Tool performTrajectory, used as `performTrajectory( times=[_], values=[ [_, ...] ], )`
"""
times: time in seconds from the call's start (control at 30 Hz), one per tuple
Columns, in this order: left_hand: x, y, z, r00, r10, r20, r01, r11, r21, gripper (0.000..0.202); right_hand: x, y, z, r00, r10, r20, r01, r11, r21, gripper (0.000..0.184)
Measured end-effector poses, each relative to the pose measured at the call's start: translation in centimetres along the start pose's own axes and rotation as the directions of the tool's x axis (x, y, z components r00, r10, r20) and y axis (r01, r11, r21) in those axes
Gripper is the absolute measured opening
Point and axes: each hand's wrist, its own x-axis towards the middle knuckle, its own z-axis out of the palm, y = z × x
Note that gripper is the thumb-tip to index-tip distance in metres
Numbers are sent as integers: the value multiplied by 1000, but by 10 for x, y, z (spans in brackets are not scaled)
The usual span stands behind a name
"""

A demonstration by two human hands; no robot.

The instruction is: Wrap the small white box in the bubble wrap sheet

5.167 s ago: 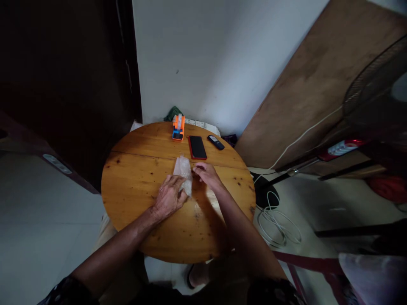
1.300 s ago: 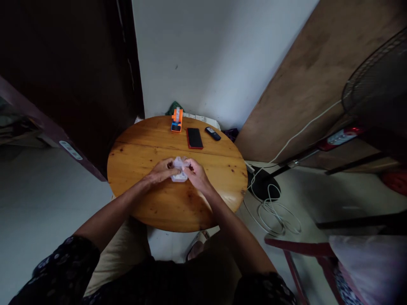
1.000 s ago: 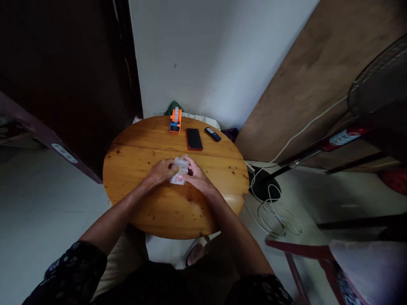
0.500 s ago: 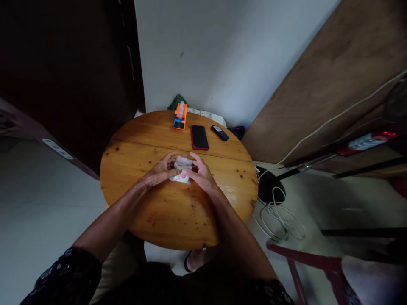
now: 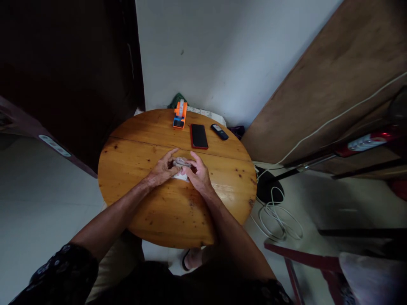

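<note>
Indoors, in dim light, a person's left hand (image 5: 161,171) and right hand (image 5: 199,173) hold a small translucent plastic packet (image 5: 182,177) between them, over the middle of a round wooden counter (image 5: 229,178). Thumbs and fingers are drawn in close around the packet from both sides, with the index fingers extended; much of it is hidden by the grip. Glossy and honey-coloured, the counter is flecked with dark knots, and a straight seam crosses its far half.

Beyond the hands, an orange-and-blue tape dispenser (image 5: 180,114) stands near the far rim, with a dark-screened phone (image 5: 199,136) in a red case lying nearer and a small dark handset (image 5: 219,131) to the phone's right. A green bundle (image 5: 177,100) and white printed material (image 5: 210,114) show behind the rim, against a pale wall (image 5: 216,55).

At left, a dark door (image 5: 63,63) rises above a light tiled floor (image 5: 44,203). At right, a brown board (image 5: 305,106) leans behind a stand with a black base (image 5: 270,186), a coiled white cable (image 5: 280,220) lying beside it. A dark red frame (image 5: 302,257) and pale cloth (image 5: 372,271) fill the lower right corner.
</note>
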Motion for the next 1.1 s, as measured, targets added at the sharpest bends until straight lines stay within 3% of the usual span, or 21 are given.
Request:
performTrajectory(
  times=[0.2, 0.43, 0.63, 0.87, 1.1],
  values=[
    [2, -2, 1, 999, -25, -24, 24, 999, -37, 91, 5, -11, -6, 999, 28, -22, -25, 991, 131, 59],
    [4, -4, 1, 1000, -9, -17, 8, 1000, -12, 90, 36, -14, -1, 991, 130, -16, -121, 960, 254, 49],
    [6, -4, 2, 999, -19, -48, 17, 999, -47, 86, 45, -12, 8, 980, 133, -151, -78, 943, 324, 38],
    [8, -6, 0, 996, -43, -77, 42, 999, -12, 77, 36, -12, 3, 989, -31, -144, 56, 983, 177, 38],
    [7, -2, 0, 994, -56, -94, 55, 998, -21, 70, 27, -26, -3, 974, -218, -56, 216, 976, -40, 37]
  ],
)
